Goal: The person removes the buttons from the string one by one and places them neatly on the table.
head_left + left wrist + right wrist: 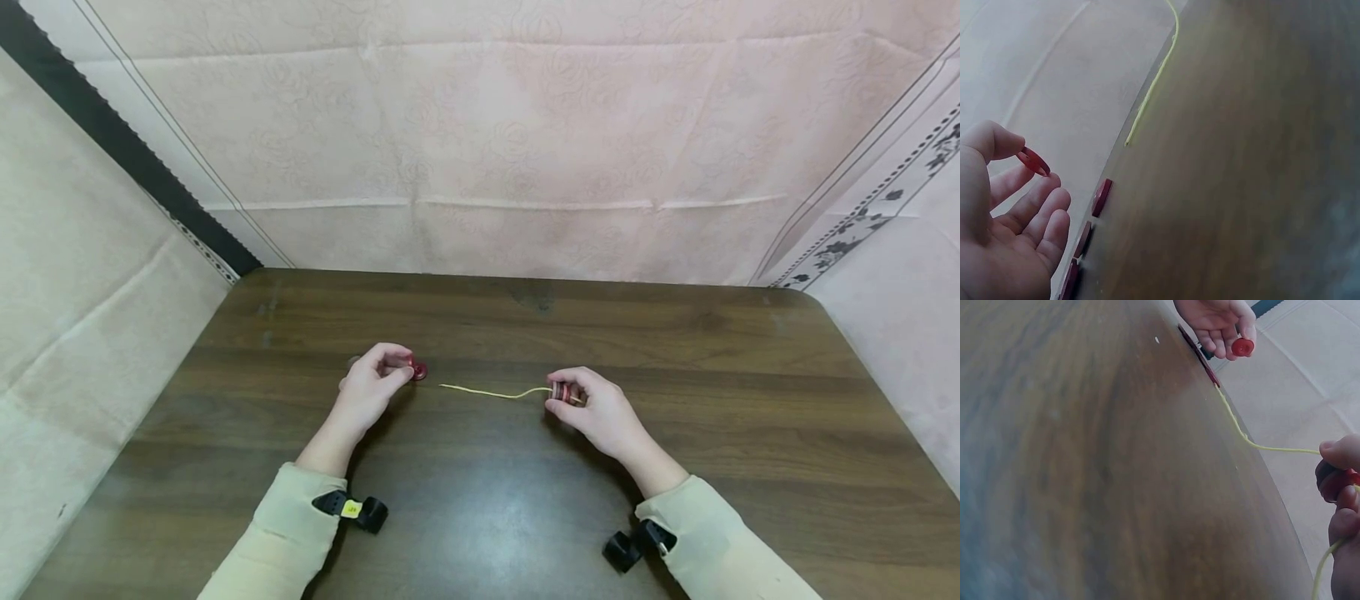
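Note:
My left hand (369, 385) pinches a small round red button (1035, 162) between thumb and forefinger, above the table. Its other fingers are loosely bent. On the tabletop beside that hand lie several more dark red buttons (1102, 197), partly hidden by the hand in the head view. To the right, my right hand (596, 408) grips a short stack of red and dark buttons (561, 392) threaded on a yellow cord (491, 393). One end of the cord stretches left from the stack toward the left hand. Its other part hangs below the right hand in the right wrist view.
The brown wooden table (480, 325) has rounded far corners. Pale patterned cloth (525, 150) hangs behind it and at both sides. Black wrist cameras (372, 515) are strapped over the light sleeves (277, 533).

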A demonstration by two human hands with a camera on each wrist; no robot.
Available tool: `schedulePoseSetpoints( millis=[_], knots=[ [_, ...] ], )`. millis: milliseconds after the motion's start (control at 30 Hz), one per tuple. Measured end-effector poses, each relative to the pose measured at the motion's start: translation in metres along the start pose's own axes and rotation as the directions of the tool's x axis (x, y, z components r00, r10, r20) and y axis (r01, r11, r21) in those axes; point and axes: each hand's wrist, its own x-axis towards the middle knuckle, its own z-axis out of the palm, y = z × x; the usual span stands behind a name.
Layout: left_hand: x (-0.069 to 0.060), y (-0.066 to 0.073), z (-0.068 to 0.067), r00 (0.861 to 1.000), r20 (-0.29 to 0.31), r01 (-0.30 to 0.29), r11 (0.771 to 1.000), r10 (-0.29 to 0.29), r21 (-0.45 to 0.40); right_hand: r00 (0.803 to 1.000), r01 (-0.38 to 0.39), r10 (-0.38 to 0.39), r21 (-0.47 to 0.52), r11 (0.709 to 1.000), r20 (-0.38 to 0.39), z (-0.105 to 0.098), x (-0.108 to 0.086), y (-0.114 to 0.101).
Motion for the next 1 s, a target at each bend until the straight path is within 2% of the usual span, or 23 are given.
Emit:
schedulePoseSetpoints(
  millis=[200, 400, 633, 800, 1000],
  knots=[
    [0.000, -0.004, -0.004, 1.000, -0.002, -0.014, 0.999, 0.014, -0.035, 1.000, 0.001, -0.001, 0.002, 1.000, -0.001, 0.001, 0.000, 0.000],
    [-0.002, -0.007, -0.010, 1.000, -0.004, -0.013, 0.999, 0.013, -0.031, 1.000, 0.001, -0.001, 0.003, 1.000, -0.001, 0.001, -0.001, -0.001],
    [-0.004, -0.012, -0.014, 0.998, 0.007, -0.060, 0.992, 0.060, 0.109, 1.000, -0.002, 0.002, 0.015, 1.000, 0.004, 0.003, 0.000, -0.001],
    [-0.005, -0.013, -0.015, 0.992, 0.018, -0.124, 0.980, 0.123, 0.158, 1.000, -0.014, 0.014, 0.020, 1.000, 0.008, 0.003, -0.001, -0.001],
    [-0.006, -0.014, -0.017, 0.992, 0.041, -0.126, 0.968, 0.120, 0.218, 1.000, -0.014, 0.014, 0.005, 1.000, 0.013, 0.002, -0.002, -0.002]
  ],
)
